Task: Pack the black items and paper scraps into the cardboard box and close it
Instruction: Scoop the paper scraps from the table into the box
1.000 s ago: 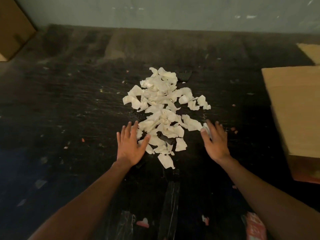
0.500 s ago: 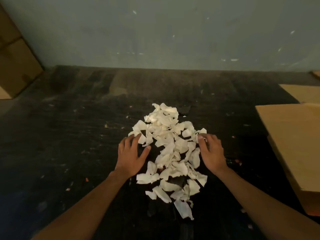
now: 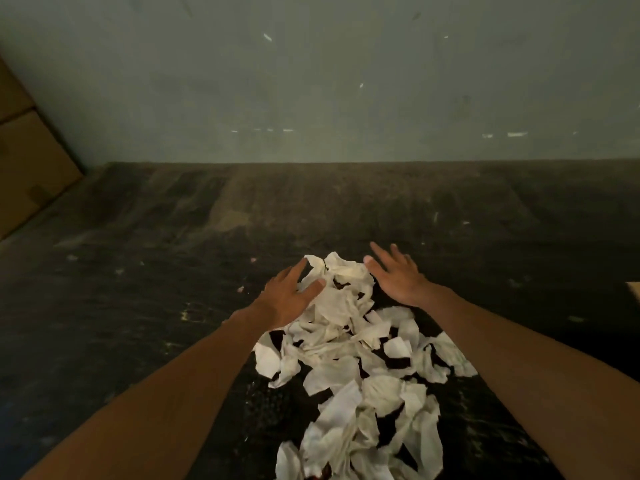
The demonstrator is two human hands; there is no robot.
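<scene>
1. Paper scraps (image 3: 349, 368): pile runs off bottom edge; lower pieces cut off.
2. Cardboard box (image 3: 24, 161) at left: cropped by frame edge.
3. Tan corner (image 3: 634, 289) at right edge: too little shown to ID.

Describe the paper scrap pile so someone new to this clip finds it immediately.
Start at the dark scuffed work surface below the grey wall. At its centre, between the left hand and right hand, lies the paper scrap pile: torn white pieces, the only bright thing there.

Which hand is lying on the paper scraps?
The left hand: its thumb rests on the scraps. The right hand lies beside them.
</scene>
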